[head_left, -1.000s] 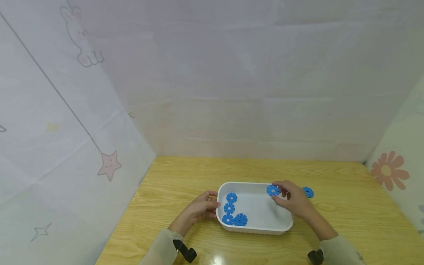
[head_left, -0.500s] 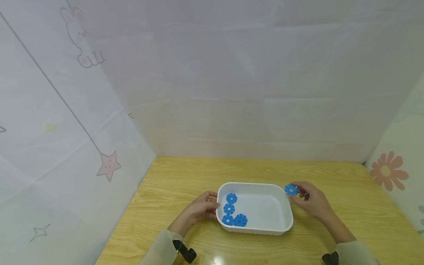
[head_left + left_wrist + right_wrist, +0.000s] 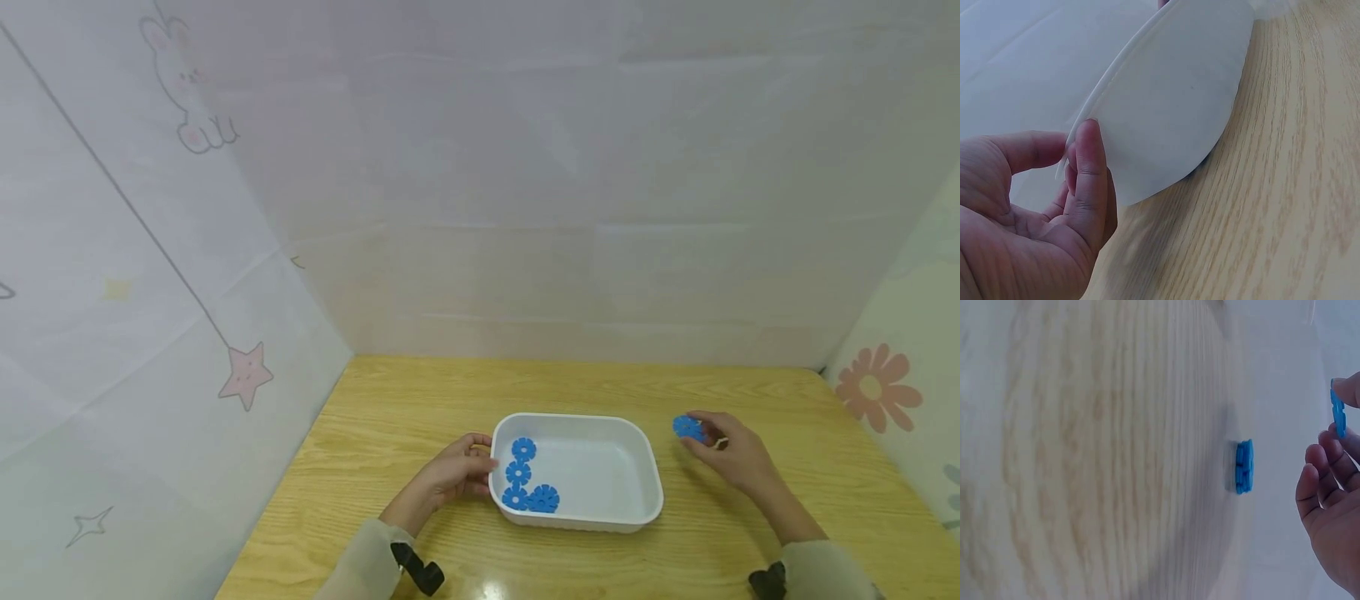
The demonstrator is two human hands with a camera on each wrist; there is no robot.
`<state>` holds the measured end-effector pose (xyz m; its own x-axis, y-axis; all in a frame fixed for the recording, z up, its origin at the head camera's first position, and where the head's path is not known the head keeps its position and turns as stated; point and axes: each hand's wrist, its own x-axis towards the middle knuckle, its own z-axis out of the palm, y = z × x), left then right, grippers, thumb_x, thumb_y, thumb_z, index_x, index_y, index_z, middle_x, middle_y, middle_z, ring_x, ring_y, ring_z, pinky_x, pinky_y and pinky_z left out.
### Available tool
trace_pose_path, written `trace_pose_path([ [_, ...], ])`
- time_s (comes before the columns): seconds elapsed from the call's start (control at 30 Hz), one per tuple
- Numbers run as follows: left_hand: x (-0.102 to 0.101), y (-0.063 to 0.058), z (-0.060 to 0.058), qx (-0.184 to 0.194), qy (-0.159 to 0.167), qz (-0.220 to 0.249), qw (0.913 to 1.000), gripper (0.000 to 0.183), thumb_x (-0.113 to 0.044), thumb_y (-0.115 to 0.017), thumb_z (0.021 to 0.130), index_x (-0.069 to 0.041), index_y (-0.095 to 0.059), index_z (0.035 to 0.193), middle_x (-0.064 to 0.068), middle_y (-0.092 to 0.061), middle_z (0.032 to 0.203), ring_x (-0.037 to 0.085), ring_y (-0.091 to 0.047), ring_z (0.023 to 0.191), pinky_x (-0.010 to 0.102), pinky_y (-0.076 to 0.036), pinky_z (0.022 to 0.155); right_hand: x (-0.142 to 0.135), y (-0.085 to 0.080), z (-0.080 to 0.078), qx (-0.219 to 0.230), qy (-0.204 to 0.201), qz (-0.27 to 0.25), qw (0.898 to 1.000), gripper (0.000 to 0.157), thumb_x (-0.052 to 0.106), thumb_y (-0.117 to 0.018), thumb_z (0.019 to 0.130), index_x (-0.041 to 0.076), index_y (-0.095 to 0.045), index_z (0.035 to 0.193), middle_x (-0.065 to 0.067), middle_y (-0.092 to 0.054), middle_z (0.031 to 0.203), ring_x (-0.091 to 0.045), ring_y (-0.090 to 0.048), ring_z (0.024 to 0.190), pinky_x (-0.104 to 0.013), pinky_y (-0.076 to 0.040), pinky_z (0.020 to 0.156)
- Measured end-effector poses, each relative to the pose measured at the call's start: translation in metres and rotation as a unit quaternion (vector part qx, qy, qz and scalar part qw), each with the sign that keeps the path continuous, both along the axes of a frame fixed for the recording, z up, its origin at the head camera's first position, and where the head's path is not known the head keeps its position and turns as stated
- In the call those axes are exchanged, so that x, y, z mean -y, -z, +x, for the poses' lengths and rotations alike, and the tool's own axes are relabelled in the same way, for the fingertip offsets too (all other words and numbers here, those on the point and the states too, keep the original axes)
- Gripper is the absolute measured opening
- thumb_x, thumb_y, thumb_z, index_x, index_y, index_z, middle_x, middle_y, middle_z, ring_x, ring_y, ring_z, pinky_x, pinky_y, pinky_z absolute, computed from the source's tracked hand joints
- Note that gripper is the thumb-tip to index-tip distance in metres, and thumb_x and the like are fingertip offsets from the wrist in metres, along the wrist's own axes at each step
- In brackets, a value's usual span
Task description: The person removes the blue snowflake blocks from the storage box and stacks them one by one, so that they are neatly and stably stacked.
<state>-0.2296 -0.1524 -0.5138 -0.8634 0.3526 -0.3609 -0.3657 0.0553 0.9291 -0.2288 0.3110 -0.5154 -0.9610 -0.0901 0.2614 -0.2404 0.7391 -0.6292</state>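
My left hand (image 3: 453, 477) grips the left end of a white rectangular tray (image 3: 600, 477), thumb on one side of the rim and fingers on the other. In the left wrist view the outer tray wall (image 3: 1172, 106) rises beside those fingers. Right of the tray, my right hand (image 3: 733, 454) pinches a blue notched snowflake disc (image 3: 686, 427) between thumb and forefinger. Below it, in the right wrist view, a short stack of blue discs (image 3: 1244, 466) sits on the table; the held disc and hand cover that spot in the head view.
Inside the tray, several blue discs (image 3: 518, 473) lie along the left wall and near left corner, some overlapping. The wood-grain table (image 3: 420, 392) meets a pale printed cloth (image 3: 525, 275) at the back and sides. Black straps (image 3: 420, 568) circle both wrists.
My right hand has moved right, carrying the disc from over the tray to over the discs on the table at the right. The left hand and tray stay put.
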Motion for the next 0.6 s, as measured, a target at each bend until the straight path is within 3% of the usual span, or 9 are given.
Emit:
trace_pose_path([
  [0.6,0.0,0.0,0.001,-0.001,0.003,0.004,1.0,0.051,-0.008,-0.069,0.094,-0.003,-0.043,0.138,0.012,-0.067,0.102,0.017,-0.068,0.077,0.031,-0.062,0.068,-0.033,0.009,-0.012,0.075,0.009,0.027,0.997,0.059,0.038,-0.067,0.098,-0.004,-0.055,0.138,-0.024,-0.062,0.12,-0.03,-0.06,0.098,-0.035,-0.051,0.071],
])
